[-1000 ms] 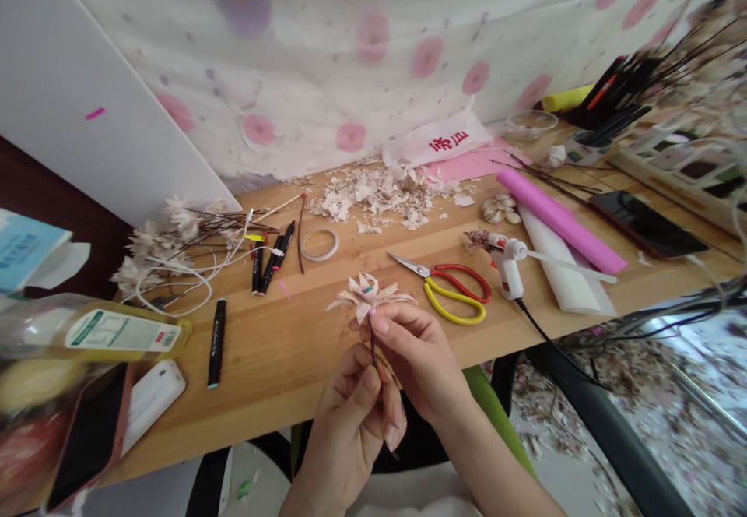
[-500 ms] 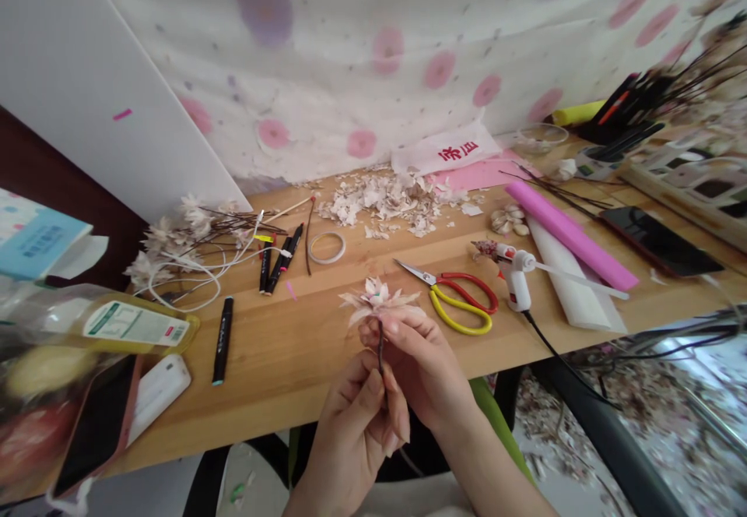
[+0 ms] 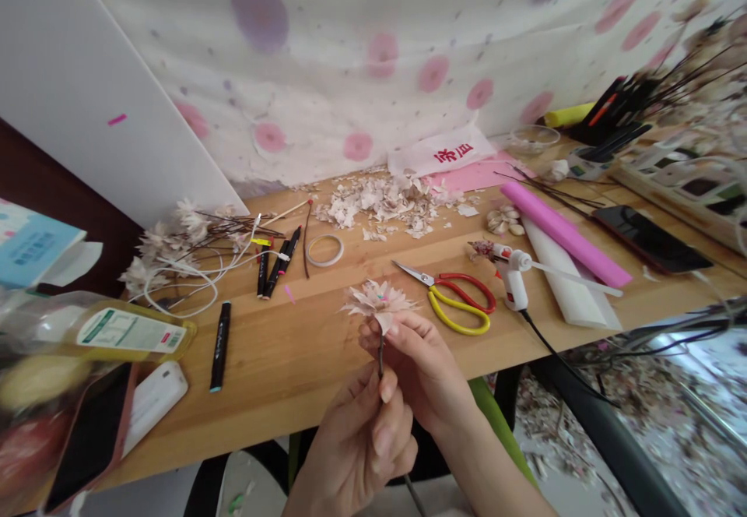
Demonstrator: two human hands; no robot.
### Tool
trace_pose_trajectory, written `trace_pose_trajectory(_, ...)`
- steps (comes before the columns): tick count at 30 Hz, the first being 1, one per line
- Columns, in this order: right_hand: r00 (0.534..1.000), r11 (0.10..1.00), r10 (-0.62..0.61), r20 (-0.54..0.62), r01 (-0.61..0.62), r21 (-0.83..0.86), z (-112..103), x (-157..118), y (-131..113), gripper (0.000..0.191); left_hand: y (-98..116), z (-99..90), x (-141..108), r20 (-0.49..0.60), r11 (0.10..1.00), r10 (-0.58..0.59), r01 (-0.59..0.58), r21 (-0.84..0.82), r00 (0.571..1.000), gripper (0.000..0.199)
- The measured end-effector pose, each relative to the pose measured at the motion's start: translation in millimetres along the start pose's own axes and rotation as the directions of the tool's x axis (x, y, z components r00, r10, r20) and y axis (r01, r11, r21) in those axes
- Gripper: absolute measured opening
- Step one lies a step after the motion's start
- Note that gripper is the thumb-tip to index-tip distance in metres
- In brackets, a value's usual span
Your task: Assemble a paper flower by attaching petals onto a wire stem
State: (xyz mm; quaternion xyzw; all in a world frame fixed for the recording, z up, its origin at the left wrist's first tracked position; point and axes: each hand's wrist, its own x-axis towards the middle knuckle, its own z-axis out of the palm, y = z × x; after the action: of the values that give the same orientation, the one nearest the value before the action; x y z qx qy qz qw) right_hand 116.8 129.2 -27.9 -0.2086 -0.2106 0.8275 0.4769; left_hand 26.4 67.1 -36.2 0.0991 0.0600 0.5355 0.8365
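Observation:
A pale pinkish handmade flower point(image 3: 379, 299) with pointed petals stands on a thin dark stem, held in front of me over the table's near edge. My left hand point(image 3: 365, 431) is closed around the lower stem, which comes out again below the fingers. Just under the petals, my right hand point(image 3: 423, 361) pinches the flower's base and the top of the stem between thumb and fingers. Scissors point(image 3: 447, 295) with one red and one yellow handle lie partly open beyond my right hand.
A white glue gun point(image 3: 513, 277) rests at the right, its black cord hanging over the edge. Behind lies a heap of petal scraps point(image 3: 391, 202). A tape roll point(image 3: 325, 250), a marker point(image 3: 220, 346), more markers and a bottle point(image 3: 134, 326) are on the left.
The flower has turned a little on its stem. My left hand's fingers have curled further around the stem, and more of its lower end shows. The camera view has shifted slightly.

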Motion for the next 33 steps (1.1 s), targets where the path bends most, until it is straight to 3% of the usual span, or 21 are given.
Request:
trace_pose_trajectory(6,1.000,0.999,0.030,0.005,-0.030,-0.046,1.3,2.2,1.9,0.027,-0.8,3.0,0.0,0.047,0.987,0.006,0.002,-0.160,0.999,0.019)
trace_pose_trajectory(10,1.000,0.993,0.023,-0.009,-0.024,-0.120,1.6,1.1,1.9,0.032,-4.7,-11.6,1.1,0.059,0.988,0.146,-0.143,-0.057,0.988,0.020)
trace_pose_trajectory(14,0.997,0.975,-0.060,-0.055,0.047,-0.217,0.5,0.1,3.1,0.023,-4.7,-20.7,1.9,-0.043,0.970,0.222,-0.216,0.112,0.974,0.016)
trace_pose_trajectory(18,0.984,0.945,-0.150,-0.092,0.115,-0.306,-3.4,3.4,6.5,0.018,0.2,-13.9,-1.1,-0.246,0.939,0.254,-0.177,0.296,0.935,0.014)
trace_pose_trajectory(22,0.971,0.919,-0.199,-0.133,0.138,-0.370,-3.5,4.3,8.1,0.016,2.6,-5.6,-4.9,-0.356,0.873,0.320,-0.128,0.471,0.878,0.022)
trace_pose_trajectory(29,0.976,0.918,-0.160,-0.146,0.092,-0.385,0.9,1.4,8.5,0.019,3.8,-4.5,-8.2,-0.415,0.720,0.422,-0.019,0.694,0.806,0.036)
trace_pose_trajectory(33,0.979,0.929,-0.164,-0.119,0.113,-0.352,-3.3,6.2,9.7,0.016,5.4,-6.2,-9.2,-0.409,0.715,0.396,0.004,0.699,0.822,0.036)
